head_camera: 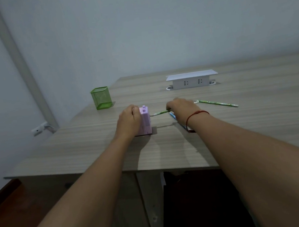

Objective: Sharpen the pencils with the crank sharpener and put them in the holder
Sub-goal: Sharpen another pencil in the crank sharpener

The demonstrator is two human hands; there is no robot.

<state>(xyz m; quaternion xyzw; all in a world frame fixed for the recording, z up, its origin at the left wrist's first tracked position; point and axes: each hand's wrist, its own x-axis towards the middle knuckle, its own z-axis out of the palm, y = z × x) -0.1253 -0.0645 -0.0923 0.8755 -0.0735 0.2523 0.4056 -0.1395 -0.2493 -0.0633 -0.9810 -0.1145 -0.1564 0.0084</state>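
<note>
Lilac plastic is what I see first: the sharpener (145,120) stands on the worktop (259,128), and my left hand (128,118) is curled round its left side. My right hand (181,108) pinches a green pencil (159,113), held level, its far end meeting the sharpener's right face. A second green pencil (217,103) and a blue pencil (173,117) lie by that hand. The green mesh holder (101,98) stands farther back on the left, apart.

A thin red cord bracelet (198,112) circles the wrist of the right hand (180,107).
</note>
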